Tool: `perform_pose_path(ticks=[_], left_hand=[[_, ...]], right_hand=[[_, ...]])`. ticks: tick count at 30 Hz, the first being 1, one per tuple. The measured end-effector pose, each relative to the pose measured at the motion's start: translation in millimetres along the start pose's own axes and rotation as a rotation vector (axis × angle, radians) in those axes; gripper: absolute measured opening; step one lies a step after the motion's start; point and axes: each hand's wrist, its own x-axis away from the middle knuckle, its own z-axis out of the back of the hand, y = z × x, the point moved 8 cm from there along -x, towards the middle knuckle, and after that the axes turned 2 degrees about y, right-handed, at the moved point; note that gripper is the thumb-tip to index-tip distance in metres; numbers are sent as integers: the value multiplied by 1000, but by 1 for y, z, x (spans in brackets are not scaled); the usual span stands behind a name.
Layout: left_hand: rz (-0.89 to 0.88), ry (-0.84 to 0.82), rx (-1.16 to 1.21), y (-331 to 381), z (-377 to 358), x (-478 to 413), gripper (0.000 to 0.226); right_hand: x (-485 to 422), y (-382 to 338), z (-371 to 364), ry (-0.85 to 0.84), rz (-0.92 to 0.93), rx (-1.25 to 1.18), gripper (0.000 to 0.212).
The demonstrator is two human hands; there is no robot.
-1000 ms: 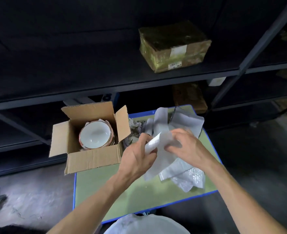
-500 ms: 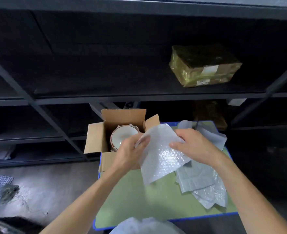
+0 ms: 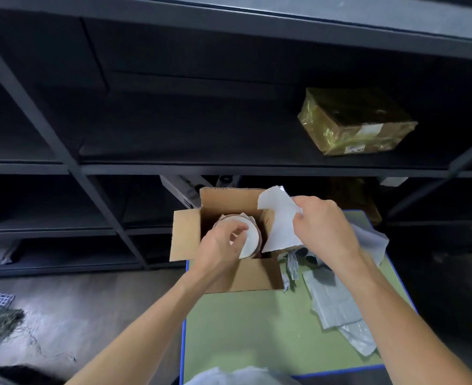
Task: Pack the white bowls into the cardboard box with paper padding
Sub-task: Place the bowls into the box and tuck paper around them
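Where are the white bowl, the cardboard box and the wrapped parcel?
white bowl (image 3: pixel 253 238): head view, inner surface
cardboard box (image 3: pixel 260 277): head view, front wall
wrapped parcel (image 3: pixel 348 112): head view, top face

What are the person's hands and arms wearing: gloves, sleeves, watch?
Nothing visible. Left hand and right hand are ungloved, no rings seen. Left forearm and right forearm are uncovered to the frame edge: no sleeves, watch or wristband.

light: dim, dark grey metal shelving (image 3: pixel 229 169) nearly black | brightest: pale green tabletop (image 3: pixel 243 329) | glare: gold film-wrapped parcel (image 3: pixel 354 120) | edges: wide-angle bending, soft blur
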Motion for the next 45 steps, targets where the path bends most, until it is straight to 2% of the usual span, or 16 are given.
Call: perform_pose_path(ticks=[6, 9, 14, 19, 23, 26, 32, 35, 37, 40, 45], left_hand=[[-52, -155, -130, 4, -28, -31, 40], [-47, -180, -142, 5, -30, -51, 40], [-93, -226, -215, 6, -35, -66, 38], [-138, -341, -269, 12, -54, -56, 65], [-155, -273, -381, 5, -60, -50, 79], [-166, -260, -407, -1, -64, -47, 88], [-199, -155, -433, -5, -53, -52, 63], [-195, -133, -391, -8, -47, -50, 56], [-192, -101, -376, -10, -41, -46, 56], [-172, -57, -304, -15, -30, -44, 48], [-130, 78, -262, -20, -6, -54, 37]], right_hand=[[-3, -28, -15, 12, 120, 236, 36], [-2, -35, -20, 15, 163, 340, 35], [-5, -37, -30, -36, 213, 335, 30], [-21, -29, -33, -47, 187, 346, 30], [-27, -26, -46, -78, 191, 306, 43], [-30, -20, -68, -161, 152, 244, 43], [-28, -1, -102, -176, 63, 168, 19], [-22, -4, -124, -240, 98, 170, 15], [-18, -5, -130, -249, 102, 145, 17], [-16, -3, -122, -166, 89, 115, 17], [-20, -2, -117, -139, 97, 160, 31]])
